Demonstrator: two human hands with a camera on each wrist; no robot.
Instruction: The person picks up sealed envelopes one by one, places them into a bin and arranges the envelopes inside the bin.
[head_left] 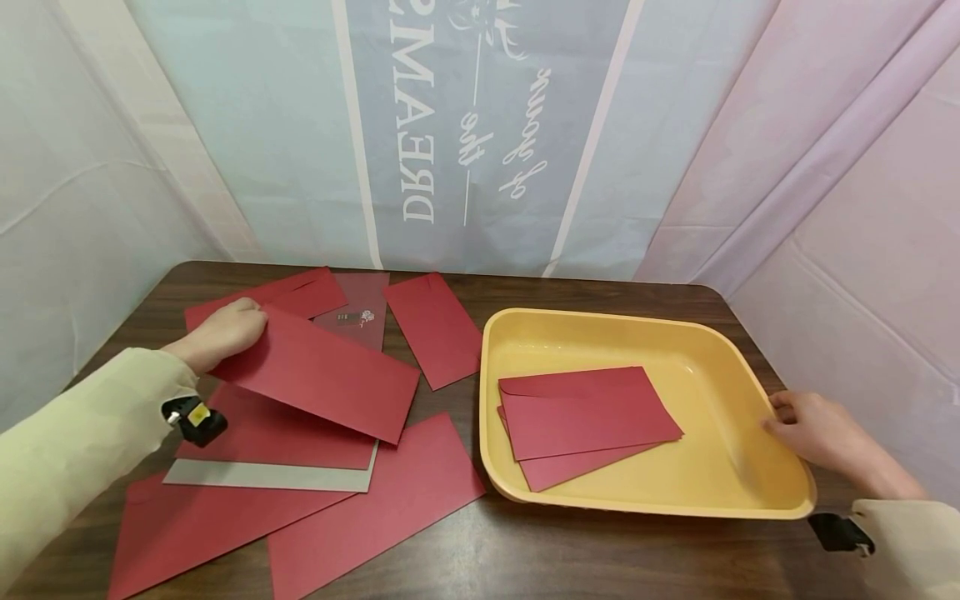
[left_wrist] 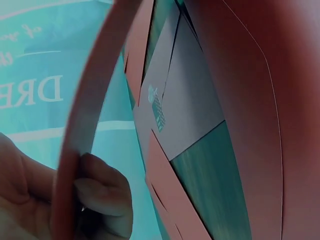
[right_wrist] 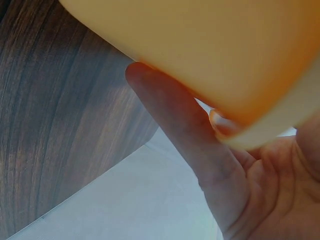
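Note:
My left hand [head_left: 227,332] pinches a red envelope [head_left: 330,371] by its upper left end and holds it raised, tilted over other envelopes. In the left wrist view this envelope [left_wrist: 92,105] appears nearly edge-on, between the thumb and curled fingers. At the right, my right hand [head_left: 821,429] grips the rim of a yellow plastic tub [head_left: 600,318]. The right wrist view shows fingers [right_wrist: 170,110] on both sides of that rim. Inside the tub lie red envelopes [head_left: 585,412], one overlapping another at an angle.
Several red envelopes are spread over the left of the dark wooden table [head_left: 555,558], one [head_left: 435,329] beside the tub. A grey strip [head_left: 266,475] shows beneath one envelope. A darker card [head_left: 360,321] with a small print lies behind. A printed curtain [head_left: 480,133] hangs at the back.

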